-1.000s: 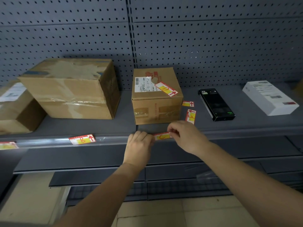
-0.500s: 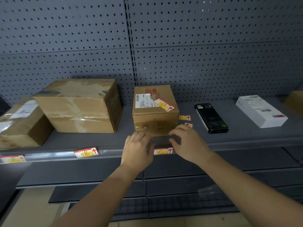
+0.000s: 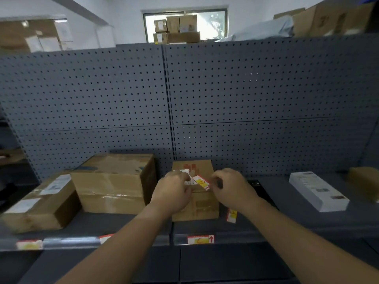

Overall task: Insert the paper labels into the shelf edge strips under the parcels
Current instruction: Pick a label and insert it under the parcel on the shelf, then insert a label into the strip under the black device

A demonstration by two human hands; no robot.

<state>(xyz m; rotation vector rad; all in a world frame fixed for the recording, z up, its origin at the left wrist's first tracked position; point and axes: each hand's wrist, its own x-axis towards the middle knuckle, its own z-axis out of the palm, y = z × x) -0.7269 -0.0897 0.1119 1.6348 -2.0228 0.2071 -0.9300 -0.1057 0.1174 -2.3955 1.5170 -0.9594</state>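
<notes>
A small cardboard parcel (image 3: pixel 195 206) stands mid-shelf. On its top lies a red, white and yellow paper label (image 3: pixel 200 182). My left hand (image 3: pixel 174 190) has curled fingers on the label's left end, and my right hand (image 3: pixel 232 189) pinches its right end. Below the parcel, another label (image 3: pixel 200 239) sits in the shelf edge strip (image 3: pixel 235 239). Two more labels (image 3: pixel 105 238) (image 3: pixel 28 244) sit in the strip further left. A loose label (image 3: pixel 232 215) lies on the shelf right of the parcel.
A large parcel (image 3: pixel 114 181) and a lower parcel (image 3: pixel 39 203) stand to the left. A black device (image 3: pixel 261 190), a white box (image 3: pixel 317 190) and a brown box (image 3: pixel 363 181) lie to the right. The grey pegboard (image 3: pixel 246 99) rises behind.
Both hands left the shelf edge strip, where a label now sits, and rose to the label on top of the small parcel. The view tilted up.
</notes>
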